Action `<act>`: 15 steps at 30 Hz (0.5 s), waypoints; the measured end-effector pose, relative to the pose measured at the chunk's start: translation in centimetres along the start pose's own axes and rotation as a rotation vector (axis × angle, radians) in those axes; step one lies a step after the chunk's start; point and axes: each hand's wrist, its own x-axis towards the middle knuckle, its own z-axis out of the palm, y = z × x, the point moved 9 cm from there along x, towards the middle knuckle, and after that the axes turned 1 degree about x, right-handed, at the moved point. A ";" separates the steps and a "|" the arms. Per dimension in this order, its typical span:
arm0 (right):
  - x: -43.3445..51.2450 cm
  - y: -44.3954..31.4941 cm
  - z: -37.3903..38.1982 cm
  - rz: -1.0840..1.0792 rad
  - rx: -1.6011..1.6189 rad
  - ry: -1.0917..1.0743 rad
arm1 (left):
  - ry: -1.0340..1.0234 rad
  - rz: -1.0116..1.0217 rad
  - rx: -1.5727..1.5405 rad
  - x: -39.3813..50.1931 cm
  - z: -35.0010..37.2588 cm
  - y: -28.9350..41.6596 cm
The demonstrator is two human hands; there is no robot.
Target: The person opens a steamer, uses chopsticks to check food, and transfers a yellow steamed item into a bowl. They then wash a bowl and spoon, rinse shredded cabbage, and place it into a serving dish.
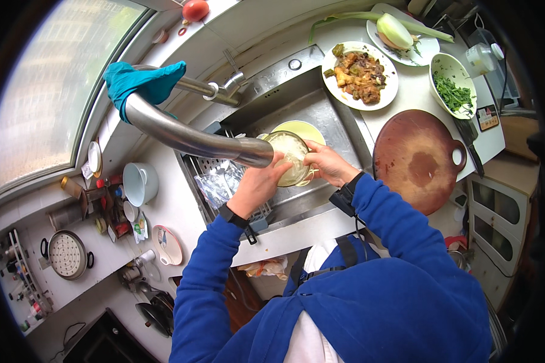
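Note:
Over the stainless steel sink (295, 106), my left hand (259, 183) and my right hand (329, 162) hold a round glass bowl (292, 180) between them. Pale shredded food (290, 149) lies in the bowl, and some pale strands hang at its right side by my right fingers. The end of the curved metal faucet (200, 136) is just above the bowl and hides part of its left side. Behind the bowl, a yellow-green bowl (306, 130) rests in the sink. A teal cloth (141, 86) is draped over the faucet's bend.
Right of the sink are a plate of cooked food (390, 90), a round wooden cutting board (393, 181), a bowl of chopped greens (437, 68) and a knife (473, 152). A drying rack (259, 221) with plastic bags sits at the sink's left. A light-blue pot (138, 183) stands farther left.

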 end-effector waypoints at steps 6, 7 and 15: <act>0.7 0.2 0.2 -0.020 0.054 -0.019 | 0.079 0.133 0.191 0.2 -0.7 2.1; 0.9 0.2 0.2 -0.015 0.046 -0.023 | 0.067 0.121 0.168 0.3 -0.6 1.9; 0.8 0.1 -0.2 -0.008 0.066 -0.016 | 0.213 -0.140 -0.433 -1.3 -2.9 -3.9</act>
